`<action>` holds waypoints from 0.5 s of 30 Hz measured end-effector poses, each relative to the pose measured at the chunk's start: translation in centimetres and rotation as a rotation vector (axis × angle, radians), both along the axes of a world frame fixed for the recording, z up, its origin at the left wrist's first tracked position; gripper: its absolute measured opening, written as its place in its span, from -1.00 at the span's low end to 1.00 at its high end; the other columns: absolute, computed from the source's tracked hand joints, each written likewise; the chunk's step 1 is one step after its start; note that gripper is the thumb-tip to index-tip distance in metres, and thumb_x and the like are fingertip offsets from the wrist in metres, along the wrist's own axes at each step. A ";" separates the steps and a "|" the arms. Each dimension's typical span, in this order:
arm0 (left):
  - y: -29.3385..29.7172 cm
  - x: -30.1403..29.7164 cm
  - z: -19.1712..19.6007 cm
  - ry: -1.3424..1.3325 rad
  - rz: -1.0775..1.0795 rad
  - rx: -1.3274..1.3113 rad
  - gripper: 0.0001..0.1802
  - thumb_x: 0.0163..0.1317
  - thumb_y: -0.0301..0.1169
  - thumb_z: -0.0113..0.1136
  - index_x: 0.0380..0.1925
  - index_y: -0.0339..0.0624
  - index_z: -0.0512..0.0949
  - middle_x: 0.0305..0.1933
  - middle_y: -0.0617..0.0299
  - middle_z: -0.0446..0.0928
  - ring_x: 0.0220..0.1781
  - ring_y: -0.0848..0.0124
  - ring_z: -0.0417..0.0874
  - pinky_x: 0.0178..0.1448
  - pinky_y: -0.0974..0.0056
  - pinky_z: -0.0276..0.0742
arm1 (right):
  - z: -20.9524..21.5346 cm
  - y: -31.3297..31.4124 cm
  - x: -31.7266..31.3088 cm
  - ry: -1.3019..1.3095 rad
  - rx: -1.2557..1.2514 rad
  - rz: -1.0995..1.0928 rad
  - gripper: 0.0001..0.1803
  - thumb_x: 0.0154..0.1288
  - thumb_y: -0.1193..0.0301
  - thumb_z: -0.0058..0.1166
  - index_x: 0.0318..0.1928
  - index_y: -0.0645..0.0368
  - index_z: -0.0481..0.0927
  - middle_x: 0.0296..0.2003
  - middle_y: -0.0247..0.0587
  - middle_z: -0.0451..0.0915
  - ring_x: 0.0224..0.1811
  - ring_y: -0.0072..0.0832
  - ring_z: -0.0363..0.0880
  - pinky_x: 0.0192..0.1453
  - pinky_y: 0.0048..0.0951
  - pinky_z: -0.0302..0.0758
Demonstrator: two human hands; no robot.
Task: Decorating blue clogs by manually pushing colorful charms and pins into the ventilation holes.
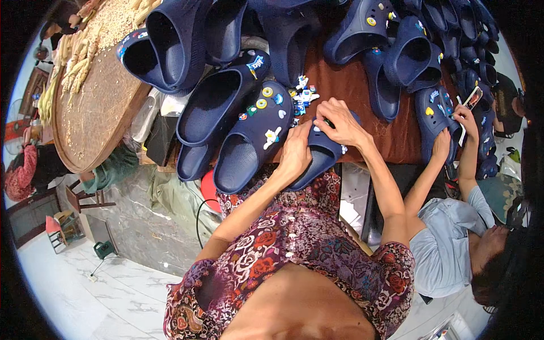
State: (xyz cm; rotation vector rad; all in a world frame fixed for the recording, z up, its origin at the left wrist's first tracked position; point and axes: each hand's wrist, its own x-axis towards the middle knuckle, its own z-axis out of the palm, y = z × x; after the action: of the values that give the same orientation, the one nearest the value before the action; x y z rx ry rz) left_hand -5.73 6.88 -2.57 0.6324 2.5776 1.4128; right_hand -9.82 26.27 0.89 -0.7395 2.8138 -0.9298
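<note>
A navy clog (318,160) lies tilted at the table's front edge, its heel end toward me. My left hand (296,150) is closed on its left side. Over the toe, my right hand (338,122) has its fingers bent and pressed together; a small dark green bit shows at the fingertips, too hidden to name. Just left of my left hand, a decorated navy clog (258,127) carries several colourful shoe charms, one a white figure (272,137). Beyond my hands, a small heap of white and blue charms (305,93) lies on the brown tabletop (351,85).
Many navy clogs (212,102) crowd the table's left and far side. At right, a co-worker (453,243) in a light blue shirt handles another charm-covered clog (430,110) and a phone-like card (474,97). A round woven tray (96,124) with corn stands at left.
</note>
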 end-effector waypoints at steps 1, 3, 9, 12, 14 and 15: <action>0.0 0.0 0.0 -0.002 0.000 -0.004 -0.34 0.02 -0.77 -0.03 0.25 -0.49 0.35 0.17 -0.25 0.47 0.22 -0.14 0.44 0.34 0.00 0.37 | -0.1 0.0 0.0 -0.001 0.000 0.001 -0.77 0.34 0.25 0.10 -0.34 0.12 0.46 -0.37 -0.22 0.43 -0.18 -0.24 0.36 -0.03 -0.22 0.23; 0.0 0.0 0.0 -0.005 0.000 -0.009 -0.34 0.02 -0.77 -0.04 0.24 -0.49 0.35 0.17 -0.25 0.47 0.22 -0.14 0.44 0.35 0.01 0.37 | -0.2 0.0 -0.2 -0.012 -0.021 0.012 -0.76 0.35 0.23 0.08 -0.35 0.12 0.46 -0.38 -0.23 0.42 -0.20 -0.25 0.36 -0.05 -0.22 0.23; 0.1 0.0 0.3 -0.012 0.009 0.016 -0.34 0.01 -0.77 -0.04 0.24 -0.47 0.35 0.16 -0.23 0.48 0.21 -0.13 0.45 0.33 0.00 0.37 | -0.4 0.2 -0.3 -0.011 -0.095 0.021 -0.77 0.32 0.26 0.13 -0.37 0.12 0.45 -0.39 -0.25 0.43 -0.21 -0.27 0.38 -0.07 -0.24 0.24; 0.1 0.0 0.2 -0.013 0.010 0.032 -0.33 0.00 -0.77 -0.04 0.24 -0.45 0.36 0.15 -0.21 0.49 0.21 -0.13 0.45 0.32 0.00 0.38 | -0.6 0.0 -0.4 0.024 -0.099 -0.014 -0.77 0.27 0.29 0.16 -0.40 0.12 0.43 -0.43 -0.27 0.43 -0.26 -0.28 0.39 -0.09 -0.25 0.26; 0.1 0.0 0.2 -0.045 0.021 0.033 -0.28 -0.09 -0.79 0.00 0.24 -0.42 0.37 0.14 -0.22 0.50 0.20 -0.15 0.46 0.34 -0.01 0.36 | -0.6 -0.3 -0.5 0.017 -0.109 -0.021 -0.76 0.23 0.31 0.17 -0.44 0.14 0.41 -0.46 -0.24 0.40 -0.29 -0.27 0.37 -0.11 -0.26 0.26; 0.1 0.0 0.3 -0.045 0.022 0.033 -0.28 -0.09 -0.79 0.00 0.24 -0.42 0.37 0.14 -0.22 0.50 0.20 -0.15 0.46 0.34 -0.01 0.36 | -0.6 -0.5 -0.6 0.010 -0.119 -0.027 -0.74 0.19 0.33 0.18 -0.48 0.17 0.40 -0.49 -0.21 0.37 -0.31 -0.27 0.36 -0.13 -0.26 0.27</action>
State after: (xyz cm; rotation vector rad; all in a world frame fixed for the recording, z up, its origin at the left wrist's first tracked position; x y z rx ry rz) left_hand -5.74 6.93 -2.31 0.5713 2.5394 1.4615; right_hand -10.43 25.81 0.27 -0.7237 2.8039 -1.1097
